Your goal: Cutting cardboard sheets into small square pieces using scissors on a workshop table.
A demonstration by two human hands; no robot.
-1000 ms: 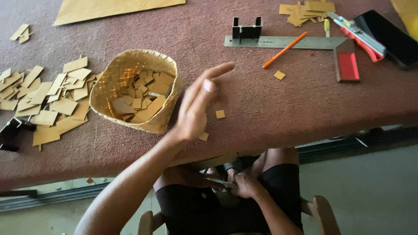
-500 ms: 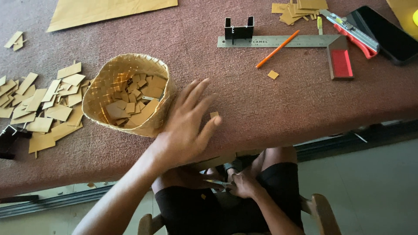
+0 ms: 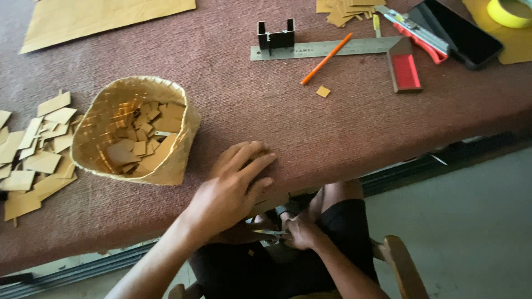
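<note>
Resting flat now at lower centre, left hand [image 3: 235,191] open-fingered, lowered beside basket [image 3: 183,111]; right hand [image 3: 302,232] gripping scissors [image 3: 271,232].

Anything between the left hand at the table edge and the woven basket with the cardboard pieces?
Nothing visible. The left hand lies flat on the table at its near edge, just right of the basket, with only bare cloth between them. The right hand is below the table edge in the lap, holding scissors.
</note>
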